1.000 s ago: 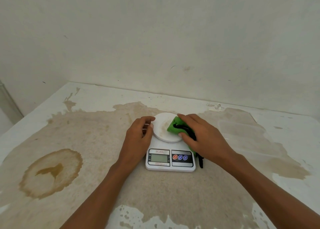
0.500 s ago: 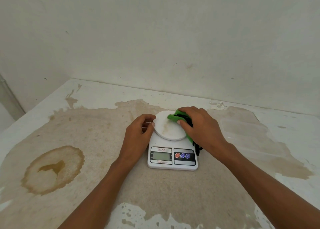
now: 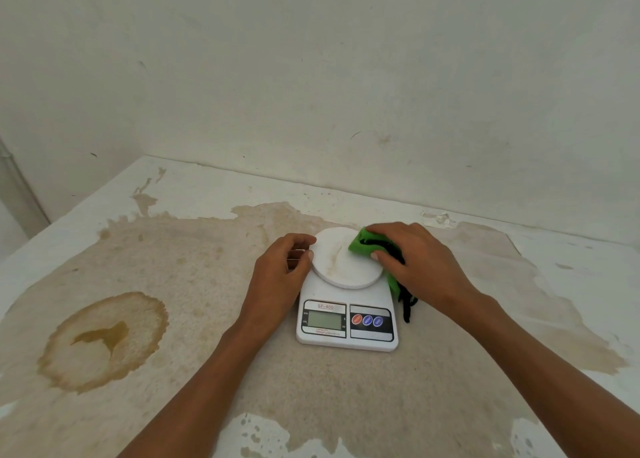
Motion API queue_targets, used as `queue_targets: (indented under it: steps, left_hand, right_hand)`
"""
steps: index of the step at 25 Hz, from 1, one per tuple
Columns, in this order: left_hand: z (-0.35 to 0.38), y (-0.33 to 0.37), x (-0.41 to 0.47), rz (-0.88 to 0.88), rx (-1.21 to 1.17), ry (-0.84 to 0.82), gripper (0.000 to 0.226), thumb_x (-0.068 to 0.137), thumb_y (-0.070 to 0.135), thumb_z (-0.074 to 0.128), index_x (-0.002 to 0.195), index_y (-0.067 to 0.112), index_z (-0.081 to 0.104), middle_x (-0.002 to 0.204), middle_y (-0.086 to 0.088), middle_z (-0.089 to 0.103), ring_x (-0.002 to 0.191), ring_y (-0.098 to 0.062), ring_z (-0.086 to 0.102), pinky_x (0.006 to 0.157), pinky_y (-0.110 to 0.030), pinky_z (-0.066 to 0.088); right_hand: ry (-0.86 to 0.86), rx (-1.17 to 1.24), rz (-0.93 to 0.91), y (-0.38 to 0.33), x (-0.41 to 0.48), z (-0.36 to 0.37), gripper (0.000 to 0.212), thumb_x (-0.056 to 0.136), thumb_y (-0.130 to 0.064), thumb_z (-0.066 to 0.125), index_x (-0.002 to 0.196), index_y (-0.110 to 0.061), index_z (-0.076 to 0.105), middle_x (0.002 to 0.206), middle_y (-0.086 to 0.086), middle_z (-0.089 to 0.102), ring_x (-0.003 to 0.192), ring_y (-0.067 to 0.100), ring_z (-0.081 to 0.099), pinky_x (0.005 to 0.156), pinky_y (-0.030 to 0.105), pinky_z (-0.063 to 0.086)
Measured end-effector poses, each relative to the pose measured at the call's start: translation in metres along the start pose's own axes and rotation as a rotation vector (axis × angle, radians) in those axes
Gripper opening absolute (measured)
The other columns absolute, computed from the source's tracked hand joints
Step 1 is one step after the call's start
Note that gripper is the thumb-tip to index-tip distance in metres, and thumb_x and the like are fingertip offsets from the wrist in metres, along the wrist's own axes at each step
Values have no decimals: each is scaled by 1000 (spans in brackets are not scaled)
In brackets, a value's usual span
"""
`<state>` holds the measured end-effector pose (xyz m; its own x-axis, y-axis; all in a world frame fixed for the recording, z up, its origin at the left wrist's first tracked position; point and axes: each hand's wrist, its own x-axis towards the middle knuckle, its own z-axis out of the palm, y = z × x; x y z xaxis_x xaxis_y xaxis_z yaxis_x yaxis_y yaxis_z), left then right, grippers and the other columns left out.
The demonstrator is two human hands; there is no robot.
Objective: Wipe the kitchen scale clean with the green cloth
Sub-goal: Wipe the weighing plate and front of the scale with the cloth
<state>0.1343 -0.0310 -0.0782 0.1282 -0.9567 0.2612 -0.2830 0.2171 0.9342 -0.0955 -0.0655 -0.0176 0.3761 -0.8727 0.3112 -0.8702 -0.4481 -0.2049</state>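
A white kitchen scale (image 3: 346, 322) with a round white platform (image 3: 341, 260), a grey display and three coloured buttons stands on the stained table. My right hand (image 3: 419, 263) grips the green cloth (image 3: 365, 244), which has black trim, and presses it on the platform's far right part. A faint brownish smear shows on the platform's middle. My left hand (image 3: 280, 270) holds the scale's left side, thumb and fingertips against the platform's left rim. Part of the cloth hangs down beside the scale's right edge.
The scale sits on a white table (image 3: 214, 187) with large brown stains and a dark ring stain (image 3: 104, 341) at the left. A white wall rises just behind the table. A grey vertical post (image 3: 17, 187) stands at the far left.
My right hand with the green cloth has shifted across the platform's right part, first away from me, then slightly back. My left hand keeps its hold on the scale.
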Motion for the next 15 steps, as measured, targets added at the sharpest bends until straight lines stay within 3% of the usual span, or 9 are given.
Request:
queue_targets:
  steps: [3,8,12,15]
  left_hand:
    - [0,-1,0,-4,-7,-1,22,95,22,58,117,27,63,113,12,66,100,0,62,84,-26,57]
    - [0,-3,0,-3,-11,-6,22,95,24,58,117,27,62,112,13,66,99,0,63,84,-26,57]
    - [1,-1,1,-11,-7,-3,21,95,24,58,116,27,62,112,14,65,99,1,62,83,-24,57]
    - [0,0,1,-15,-15,-8,21,95,25,58,116,27,62,110,16,66,98,2,62,82,-23,57]
  right_hand:
    - [-24,44,-3,-5,20,7,35,93,-35,55,128,-36,50,125,-13,61,110,15,50,85,35,47]
    - [-170,36,-166,-6,7,-5,38,92,-33,56,129,-38,49,126,-19,58,109,8,48,88,30,45]
    - [-71,48,-23,2,18,-1,34,92,-33,54,125,-39,49,123,-17,59,106,12,51,83,35,48]
    - [-89,56,-87,-14,29,5,35,92,-29,56,127,-36,52,124,-15,61,107,13,50,86,30,43]
